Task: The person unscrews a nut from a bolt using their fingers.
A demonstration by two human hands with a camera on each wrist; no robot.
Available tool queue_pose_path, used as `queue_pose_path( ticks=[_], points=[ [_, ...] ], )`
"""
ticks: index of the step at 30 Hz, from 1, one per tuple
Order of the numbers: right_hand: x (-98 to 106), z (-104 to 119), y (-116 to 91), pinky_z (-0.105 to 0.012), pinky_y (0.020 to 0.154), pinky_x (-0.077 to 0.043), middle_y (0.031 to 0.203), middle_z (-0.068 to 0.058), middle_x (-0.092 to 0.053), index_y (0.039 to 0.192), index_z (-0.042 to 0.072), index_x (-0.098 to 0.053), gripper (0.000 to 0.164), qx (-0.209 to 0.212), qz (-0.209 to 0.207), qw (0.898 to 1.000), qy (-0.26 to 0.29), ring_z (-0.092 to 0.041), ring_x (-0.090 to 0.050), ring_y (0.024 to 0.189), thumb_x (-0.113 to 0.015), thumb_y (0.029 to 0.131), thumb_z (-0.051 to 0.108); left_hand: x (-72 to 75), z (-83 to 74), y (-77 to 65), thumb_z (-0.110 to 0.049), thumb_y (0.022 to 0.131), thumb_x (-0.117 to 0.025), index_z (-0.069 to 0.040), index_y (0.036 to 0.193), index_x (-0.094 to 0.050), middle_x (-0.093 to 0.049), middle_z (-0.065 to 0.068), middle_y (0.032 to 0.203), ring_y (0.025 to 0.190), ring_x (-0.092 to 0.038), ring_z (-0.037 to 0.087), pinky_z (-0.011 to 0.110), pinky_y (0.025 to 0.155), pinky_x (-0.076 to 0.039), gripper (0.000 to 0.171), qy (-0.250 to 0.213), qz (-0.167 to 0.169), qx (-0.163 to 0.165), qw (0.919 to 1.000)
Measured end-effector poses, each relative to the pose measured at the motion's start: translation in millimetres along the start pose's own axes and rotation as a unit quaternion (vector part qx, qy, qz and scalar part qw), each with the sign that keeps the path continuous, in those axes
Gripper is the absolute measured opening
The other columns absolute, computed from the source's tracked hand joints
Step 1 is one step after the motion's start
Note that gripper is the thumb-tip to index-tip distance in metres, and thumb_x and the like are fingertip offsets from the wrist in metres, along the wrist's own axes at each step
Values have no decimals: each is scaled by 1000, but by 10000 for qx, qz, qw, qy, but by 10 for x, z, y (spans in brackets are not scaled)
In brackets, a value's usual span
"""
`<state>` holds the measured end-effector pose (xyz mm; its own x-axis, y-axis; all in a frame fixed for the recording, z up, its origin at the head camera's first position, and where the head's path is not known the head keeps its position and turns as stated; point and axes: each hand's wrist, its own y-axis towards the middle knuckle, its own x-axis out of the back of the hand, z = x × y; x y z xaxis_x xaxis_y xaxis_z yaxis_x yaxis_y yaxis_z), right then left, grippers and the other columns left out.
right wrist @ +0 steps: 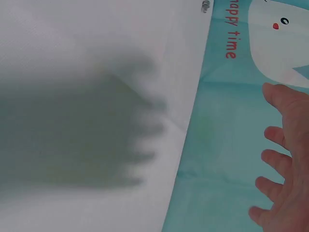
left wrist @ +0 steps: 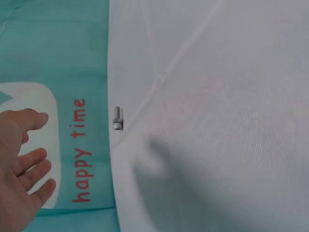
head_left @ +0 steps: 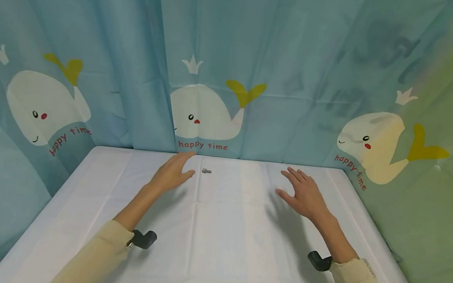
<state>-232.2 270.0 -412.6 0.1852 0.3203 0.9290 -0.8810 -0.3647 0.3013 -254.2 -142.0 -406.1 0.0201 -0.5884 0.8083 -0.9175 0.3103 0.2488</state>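
Observation:
A small metal bolt (head_left: 206,171) lies on its side near the far edge of the white table, its thicker head toward the left in the head view. In the left wrist view the same bolt (left wrist: 117,119) shows a threaded shank and what looks like a washer or nut by the head. My left hand (head_left: 172,173) hovers just left of it, thumb and fingers apart, holding nothing. Farther off to the right, my right hand (head_left: 301,193) is raised over the table with its fingers spread, also holding nothing.
The table (head_left: 227,247) wears a white cloth with fold creases. A blue curtain (head_left: 291,119) printed with whales hangs right behind the far edge, and a greenish stretch of it (head_left: 433,226) runs along the right side. Each wrist carries a black camera mount (head_left: 144,239).

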Motion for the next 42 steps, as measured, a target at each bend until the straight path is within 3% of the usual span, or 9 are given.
queue_pose_path(
  ticks=[11, 20, 24, 32, 42],
  points=[
    [-89, 80, 176, -53, 100, -46, 129, -17, -62, 129, 0, -62, 43, -121, 173, 9916, 1279, -36, -56, 122, -75, 90, 13, -194, 39, 136, -7, 94, -69, 4, 138, -52, -58, 23, 133, 121, -57, 37, 49, 101, -48, 48, -900, 64, 20, 9959],
    [-291, 230, 400, -47, 94, -53, 124, -15, -65, 124, -1, -65, 36, -196, 337, 9757, 2158, -35, -62, 114, -73, 92, 12, -288, 159, 207, -2, 93, -67, 7, 132, -55, -61, 27, 126, 116, -60, 39, 49, 98, -50, 41, -1378, 165, 56, 9903],
    [-427, 342, 533, -44, 95, -52, 124, -16, -65, 123, 1, -65, 33, -337, 473, 9704, 2343, -32, -62, 114, -72, 93, 13, -325, 218, 211, -3, 94, -65, 11, 127, -58, -63, 26, 121, 111, -62, 39, 47, 95, -52, 36, -1384, 150, 84, 9902],
    [-641, 540, 681, -41, 93, -53, 121, -18, -66, 120, -2, -66, 32, -426, 700, 9592, 2707, -31, -64, 110, -72, 92, 12, -421, 323, 273, -5, 96, -65, 12, 126, -59, -65, 25, 118, 110, -62, 37, 47, 94, -52, 35, -1433, 344, 542, 9876],
    [-855, 598, 851, -39, 85, -55, 108, -14, -70, 113, -2, -69, 28, -648, 720, 9522, 2897, -26, -68, 97, -75, 90, 12, -488, 304, 348, -8, 95, -66, 12, 127, -58, -64, 24, 120, 112, -62, 38, 46, 96, -51, 38, -1383, 596, 664, 9864]
  ],
)
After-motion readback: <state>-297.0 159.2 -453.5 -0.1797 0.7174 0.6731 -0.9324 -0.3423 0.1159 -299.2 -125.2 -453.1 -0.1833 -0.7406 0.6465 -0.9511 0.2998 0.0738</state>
